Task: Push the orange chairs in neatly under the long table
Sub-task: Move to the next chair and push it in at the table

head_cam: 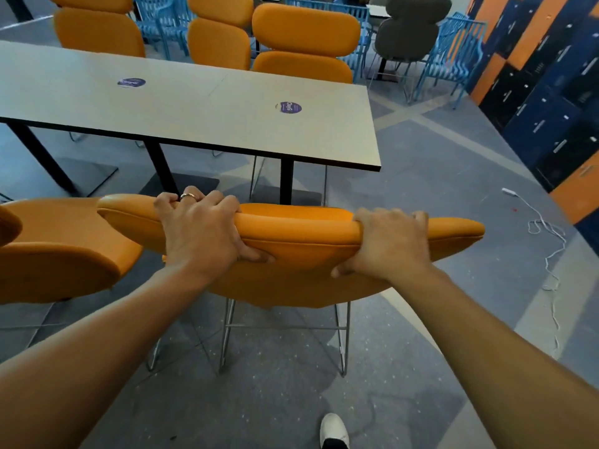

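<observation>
Head view, lowest part of the frame: one white shoe (334,429) stands on the grey speckled floor (275,400). Above it, two bare forearms reach forward to the nearest orange padded chair with thin metal legs (301,234). The left hand (201,231), with a ring on one finger, is closed over the top edge of the backrest, thumb pressed into the rear side. The right hand (389,244) grips the same top edge further to the right, fingers wrapped over it. This chair stands in the centre of the frame, just before the near edge of the long grey table with black legs (194,105), and its seat is not visible. At the left edge, a second orange chair (61,247) stands beside it. Two round purple stickers (290,107) lie on the tabletop. Behind the table, three more orange chairs (304,40) stand along its far side. Blue slatted chairs (453,50) and one dark grey chair (411,30) are in the upper part. Blue and orange lockers (551,92) fill the upper right, and a white cable (547,244) lies on the floor before them.
</observation>
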The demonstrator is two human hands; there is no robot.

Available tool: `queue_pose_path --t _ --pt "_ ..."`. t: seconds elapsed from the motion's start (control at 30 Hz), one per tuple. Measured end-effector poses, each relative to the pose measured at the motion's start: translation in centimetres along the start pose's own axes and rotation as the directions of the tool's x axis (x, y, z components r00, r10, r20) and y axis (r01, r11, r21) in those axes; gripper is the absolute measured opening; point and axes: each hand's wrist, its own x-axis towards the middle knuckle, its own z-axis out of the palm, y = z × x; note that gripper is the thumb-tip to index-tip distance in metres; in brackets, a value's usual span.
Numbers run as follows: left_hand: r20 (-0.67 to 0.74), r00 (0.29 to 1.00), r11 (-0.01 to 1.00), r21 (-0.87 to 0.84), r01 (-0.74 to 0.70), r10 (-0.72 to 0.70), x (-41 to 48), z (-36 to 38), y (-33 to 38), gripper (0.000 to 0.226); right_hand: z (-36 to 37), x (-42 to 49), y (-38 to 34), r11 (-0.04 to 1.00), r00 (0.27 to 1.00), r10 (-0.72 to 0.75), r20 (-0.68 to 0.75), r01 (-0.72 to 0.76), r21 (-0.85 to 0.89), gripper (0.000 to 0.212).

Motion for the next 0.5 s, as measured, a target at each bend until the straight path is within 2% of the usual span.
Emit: queue_pose_path --t 0.23,0.5 --pt "0.012 1.0 0.999 -0.038 0.018 -0.018 4.8 1.6 -2.9 0.094 0.4 4.2 -2.3 0.998 0.994 0.015 -0.112 -0.007 0.065 0.072" --pt "0.04 0.999 0.999 -0.043 0.015 -0.014 11.0 3.6 -3.5 0.091 0.4 10.2 -2.2 0.993 0.989 0.063 -0.134 -0.049 0.107 0.067"
